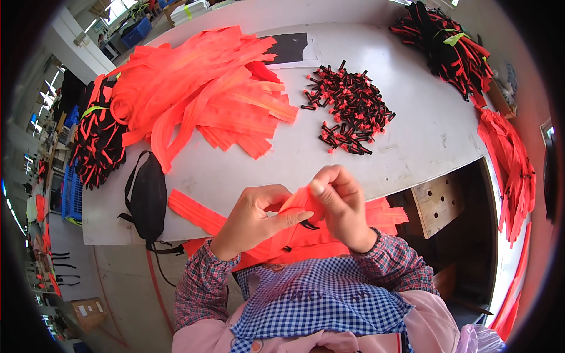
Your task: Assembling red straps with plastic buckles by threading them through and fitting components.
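Observation:
Between my two hands is the end of a bright orange zipper tape (298,200), held up just above the table's near edge. My left hand (256,216) pinches it between thumb and fingers. My right hand (342,206) has its thumb pressed over the fingers on the same tape. A small black zipper pull (308,225) pokes out below the tape, between the hands; how it sits on the tape is partly hidden. More orange tapes (197,212) lie beneath my hands, running across my lap and the table edge.
A large heap of orange tapes (200,88) covers the table's left. Right of it lies a pile of black-and-orange zipper pulls (350,109). A black pouch (147,197) sits at the left edge. Black-and-orange bundles (441,44) stand far right. A wooden board (436,203) is below the table's right edge.

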### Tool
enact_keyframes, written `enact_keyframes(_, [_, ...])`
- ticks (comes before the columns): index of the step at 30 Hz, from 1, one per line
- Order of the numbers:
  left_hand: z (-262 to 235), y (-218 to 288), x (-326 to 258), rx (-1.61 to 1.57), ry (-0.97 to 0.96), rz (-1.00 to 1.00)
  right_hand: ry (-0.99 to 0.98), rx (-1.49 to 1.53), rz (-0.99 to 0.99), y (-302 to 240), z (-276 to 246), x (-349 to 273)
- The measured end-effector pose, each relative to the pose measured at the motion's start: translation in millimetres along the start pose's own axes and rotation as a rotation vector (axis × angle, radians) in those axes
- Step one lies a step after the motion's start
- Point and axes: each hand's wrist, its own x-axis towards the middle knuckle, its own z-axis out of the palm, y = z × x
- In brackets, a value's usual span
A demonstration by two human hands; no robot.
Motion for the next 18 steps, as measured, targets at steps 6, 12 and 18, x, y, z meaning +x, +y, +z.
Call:
enact_keyframes(6, [-23, -22, -10, 0.214, -0.156, -0.080, 0.431, 0.096, -0.425, -70, -47, 51])
enact_keyframes(12, [-76, -65, -37, 0.641, -0.439, -0.305, 0.497, 0.109, -0.609, -108, -111, 50])
enact_keyframes(18, [-186, -97, -101, 0.702, -0.311, -0.583, 0.747, -0.205, -0.631, -118, -140, 20])
